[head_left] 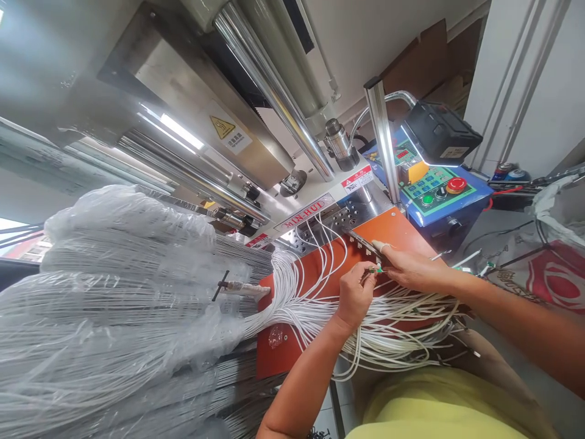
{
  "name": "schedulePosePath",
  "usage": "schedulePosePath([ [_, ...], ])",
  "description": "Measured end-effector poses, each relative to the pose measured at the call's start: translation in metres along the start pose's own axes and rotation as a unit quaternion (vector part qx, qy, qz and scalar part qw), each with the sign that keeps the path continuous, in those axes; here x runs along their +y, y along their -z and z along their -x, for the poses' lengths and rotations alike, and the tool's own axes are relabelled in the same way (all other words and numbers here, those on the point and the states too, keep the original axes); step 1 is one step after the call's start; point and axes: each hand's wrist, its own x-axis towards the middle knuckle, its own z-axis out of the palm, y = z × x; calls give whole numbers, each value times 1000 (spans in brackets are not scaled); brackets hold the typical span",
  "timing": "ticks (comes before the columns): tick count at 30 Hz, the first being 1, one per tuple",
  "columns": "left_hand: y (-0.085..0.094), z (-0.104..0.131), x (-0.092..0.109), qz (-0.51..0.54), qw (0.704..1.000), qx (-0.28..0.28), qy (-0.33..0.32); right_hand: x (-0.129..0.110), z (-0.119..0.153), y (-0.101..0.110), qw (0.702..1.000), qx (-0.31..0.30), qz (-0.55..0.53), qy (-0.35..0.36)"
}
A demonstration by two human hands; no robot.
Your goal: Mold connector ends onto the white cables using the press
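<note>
Fingers of the left hand (355, 297) are pinched together on a small green piece (379, 270), which sits at their tips toward three o'clock. Taking twelve as the top of the view, a slim metal bar (359, 238) lies with its long axis from ten o'clock to four, its lower end just past the left fingertips at about one o'clock. The right hand (406, 268) is nearer to it: a finger with a white-covered tip touches that lower end, but whether the others close around the bar cannot be told, as they are partly hidden. The green piece is between the two hands, near the bar's lower end. Counted: two hands, one bar, one green piece in the pinch, and about four small white pieces (368, 252) along the bar's lower edge. White cables (320, 308), too many to count, fan across one orange surface (384, 225) from nine o'clock to four; about four more loop down from the single machine (301, 210) at eleven. One blue control box (470, 204) stands at two o'clock, bearing one red button (456, 185) and one green button (428, 199).
</note>
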Motion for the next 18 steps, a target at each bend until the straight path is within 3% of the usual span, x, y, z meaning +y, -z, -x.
schedulePosePath([
  [5, 7, -5, 2, 128, 986, -41, 95, -1, 2, 4, 1000, -11, -25, 11],
  [11, 12, -14, 5, 191, 972, 36, 131, 0, -1, -1, 1000, -10, -17, -4],
  [14, 15, -15, 3, 108, 984, 72, 119, 0, 0, -1, 1000, -4, 3, -22],
  [18, 19, -13, -4, -45, 996, 69, 36, 0, 0, -2, 999, 8, 26, -26],
])
